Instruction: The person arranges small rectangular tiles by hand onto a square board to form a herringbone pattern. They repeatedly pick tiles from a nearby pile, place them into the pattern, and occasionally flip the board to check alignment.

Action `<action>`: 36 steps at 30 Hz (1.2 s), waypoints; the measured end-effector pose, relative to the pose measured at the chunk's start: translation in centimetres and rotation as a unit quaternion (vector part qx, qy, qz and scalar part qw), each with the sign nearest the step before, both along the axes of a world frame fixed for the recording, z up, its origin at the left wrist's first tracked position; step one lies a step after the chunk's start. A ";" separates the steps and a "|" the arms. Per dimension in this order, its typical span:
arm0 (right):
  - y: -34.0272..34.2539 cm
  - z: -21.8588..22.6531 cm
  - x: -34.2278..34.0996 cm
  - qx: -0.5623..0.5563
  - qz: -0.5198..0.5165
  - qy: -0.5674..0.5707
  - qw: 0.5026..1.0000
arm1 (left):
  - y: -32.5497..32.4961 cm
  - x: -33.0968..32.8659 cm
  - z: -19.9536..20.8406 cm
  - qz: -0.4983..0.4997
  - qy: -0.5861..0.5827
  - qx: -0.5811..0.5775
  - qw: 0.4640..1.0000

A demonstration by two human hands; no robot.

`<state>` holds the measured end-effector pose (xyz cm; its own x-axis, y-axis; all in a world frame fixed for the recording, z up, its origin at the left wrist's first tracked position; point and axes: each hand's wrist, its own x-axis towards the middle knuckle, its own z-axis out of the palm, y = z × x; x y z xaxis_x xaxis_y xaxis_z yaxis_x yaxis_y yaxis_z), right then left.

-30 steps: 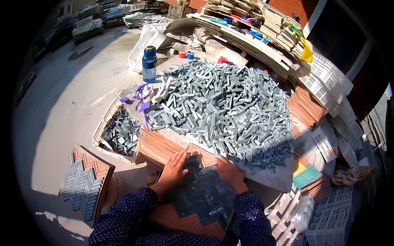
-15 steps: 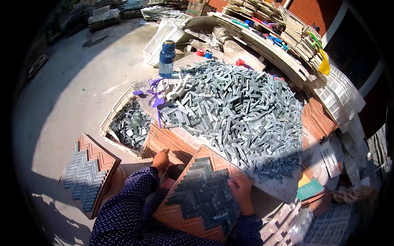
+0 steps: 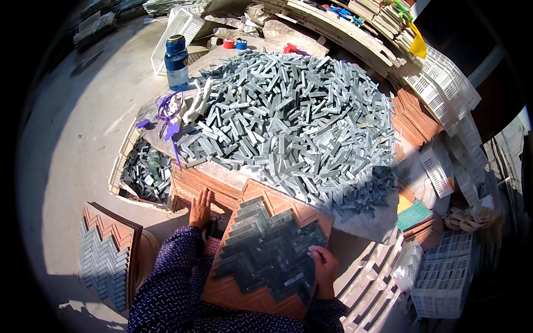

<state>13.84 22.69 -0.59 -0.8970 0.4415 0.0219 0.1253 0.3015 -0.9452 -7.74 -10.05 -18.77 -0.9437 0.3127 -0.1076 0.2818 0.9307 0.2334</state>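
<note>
Before me lies an orange mould tray (image 3: 225, 294) with a zigzag pattern, its middle filled with dark grey stone strips (image 3: 272, 244) laid in herringbone. My right hand (image 3: 326, 272) is at the tray's right edge, fingers curled with the tips over the strips; whether they pinch a strip is hidden. To the left, my left hand (image 3: 201, 210) has its fingers stretched out, beside a stack of orange trays (image 3: 208, 184). Beyond both hands spreads a large heap of loose grey-green stone strips (image 3: 300, 127) on a pale tabletop.
A second filled tray (image 3: 105, 261) tops a stack at left. A cream crate (image 3: 123, 161) holds stone pieces. A blue bottle (image 3: 176, 64), a purple ribbon-like item (image 3: 171, 130) and red and blue small rolls (image 3: 229, 43) stand behind. White crates (image 3: 444, 277) and orange trays (image 3: 415, 119) are right.
My left hand has gone from a pointing, partly curled shape to stretched fingers. My right hand's fingers have curled further at the tray edge. The whole view has shifted, moving the surroundings left and up.
</note>
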 end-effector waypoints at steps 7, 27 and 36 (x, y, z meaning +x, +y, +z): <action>-1.3 1.0 -0.9 0.038 0.010 0.044 0.998 | -0.8 1.1 -0.6 -0.001 0.043 -0.046 0.998; 1.5 4.0 2.0 0.119 -0.032 0.077 0.989 | -7.2 -6.6 -0.9 -0.298 0.156 -0.107 0.936; 1.5 5.2 0.7 0.095 -0.030 0.111 0.989 | -7.8 -8.1 6.8 -0.317 0.194 -0.120 0.921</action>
